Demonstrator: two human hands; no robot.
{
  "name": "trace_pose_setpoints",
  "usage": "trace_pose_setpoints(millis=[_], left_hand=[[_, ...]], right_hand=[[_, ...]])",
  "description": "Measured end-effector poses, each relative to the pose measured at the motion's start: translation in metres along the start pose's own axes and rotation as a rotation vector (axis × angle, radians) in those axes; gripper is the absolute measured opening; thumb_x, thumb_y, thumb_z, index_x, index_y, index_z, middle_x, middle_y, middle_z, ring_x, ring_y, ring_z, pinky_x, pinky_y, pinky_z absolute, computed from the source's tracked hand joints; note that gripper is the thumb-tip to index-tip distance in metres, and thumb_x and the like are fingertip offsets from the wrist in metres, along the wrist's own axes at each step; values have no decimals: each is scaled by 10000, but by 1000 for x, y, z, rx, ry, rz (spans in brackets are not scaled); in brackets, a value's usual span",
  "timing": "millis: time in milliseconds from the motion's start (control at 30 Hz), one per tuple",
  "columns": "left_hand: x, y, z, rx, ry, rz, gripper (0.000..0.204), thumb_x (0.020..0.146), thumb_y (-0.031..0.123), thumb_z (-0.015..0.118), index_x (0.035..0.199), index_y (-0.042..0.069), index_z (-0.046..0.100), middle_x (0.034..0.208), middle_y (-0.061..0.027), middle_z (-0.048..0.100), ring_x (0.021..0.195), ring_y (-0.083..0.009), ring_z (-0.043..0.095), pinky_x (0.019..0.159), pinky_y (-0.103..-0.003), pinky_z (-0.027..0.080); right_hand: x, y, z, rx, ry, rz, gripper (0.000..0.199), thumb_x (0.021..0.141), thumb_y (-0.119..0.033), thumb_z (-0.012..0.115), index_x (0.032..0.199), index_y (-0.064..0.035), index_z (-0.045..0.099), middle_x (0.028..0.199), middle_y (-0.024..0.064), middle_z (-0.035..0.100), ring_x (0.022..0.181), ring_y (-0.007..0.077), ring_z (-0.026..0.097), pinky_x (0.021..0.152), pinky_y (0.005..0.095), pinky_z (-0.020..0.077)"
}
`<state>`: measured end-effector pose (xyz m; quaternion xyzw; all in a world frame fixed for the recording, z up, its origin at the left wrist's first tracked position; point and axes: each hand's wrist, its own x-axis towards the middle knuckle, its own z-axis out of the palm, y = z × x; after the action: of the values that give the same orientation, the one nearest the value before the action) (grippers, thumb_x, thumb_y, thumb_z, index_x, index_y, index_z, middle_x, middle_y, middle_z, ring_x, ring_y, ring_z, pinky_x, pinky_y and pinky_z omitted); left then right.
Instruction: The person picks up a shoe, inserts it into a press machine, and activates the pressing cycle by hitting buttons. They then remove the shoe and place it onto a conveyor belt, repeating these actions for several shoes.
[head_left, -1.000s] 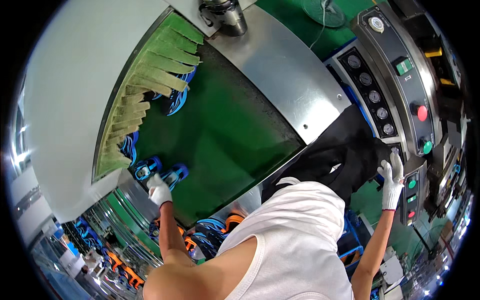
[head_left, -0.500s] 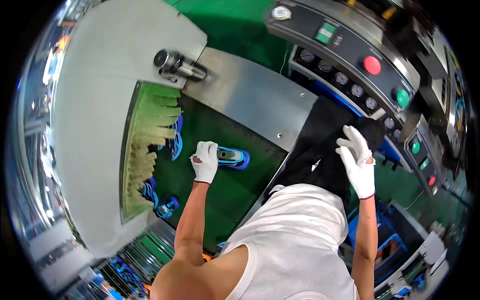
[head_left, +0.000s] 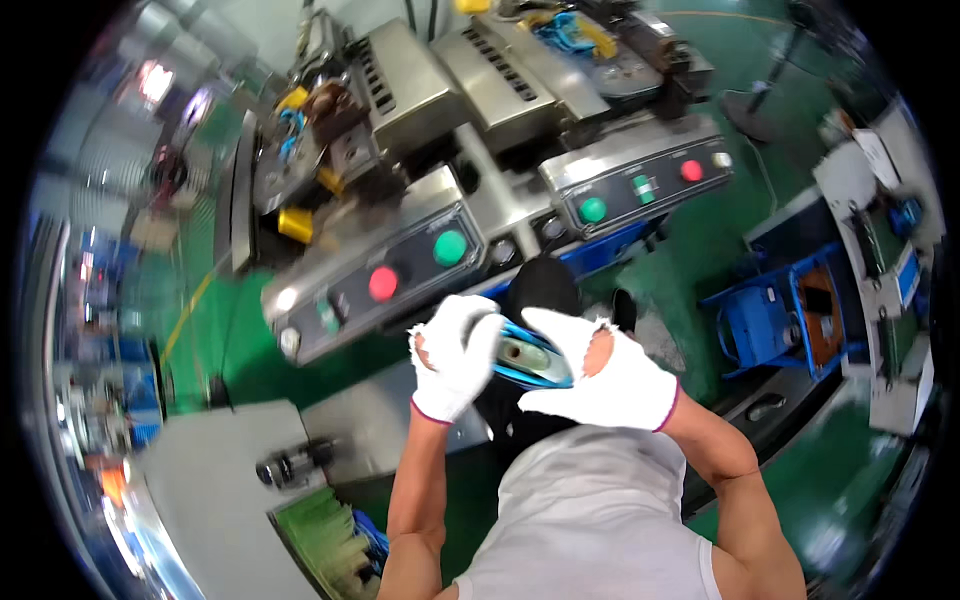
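Observation:
In front of my waist, a blue shoe upper (head_left: 527, 377) is held between both hands, with a grey-green form with a hole showing in its opening. My left hand (head_left: 450, 360), in a white glove, closes around the shoe's left end. The gloved right hand (head_left: 612, 380) grips the opposite end, thumb and fingers on either side of it. Both gloves have a torn gap that bares some skin. The shoe's underside and both its ends are hidden by the gloves.
Just beyond my hands stands a machine with a left control panel (head_left: 390, 280) and a right control panel (head_left: 640, 185). A dark flask (head_left: 296, 464) lies on the white cabinet at left, near a green strip curtain (head_left: 318, 540). A blue chair (head_left: 758, 325) is at right.
My left hand has lifted the shoe upper off the green surface and brought it before me. My right hand has come in to grip it. The view has turned toward the machine.

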<state>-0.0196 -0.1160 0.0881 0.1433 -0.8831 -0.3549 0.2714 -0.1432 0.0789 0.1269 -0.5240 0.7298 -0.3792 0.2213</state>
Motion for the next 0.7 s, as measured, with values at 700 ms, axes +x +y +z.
trace_pose_setpoints(millis=[700], left_hand=[[484, -41, 232, 158, 51, -21, 666, 907, 292, 762, 1454, -27, 555, 1409, -209, 640, 1271, -293, 628, 1087, -397, 482]], right_hand=[[-140, 198, -22, 1147, 896, 634, 671, 804, -128, 749, 1426, 41, 563, 1338, 82, 649, 1156, 160, 621, 1026, 349, 512]])
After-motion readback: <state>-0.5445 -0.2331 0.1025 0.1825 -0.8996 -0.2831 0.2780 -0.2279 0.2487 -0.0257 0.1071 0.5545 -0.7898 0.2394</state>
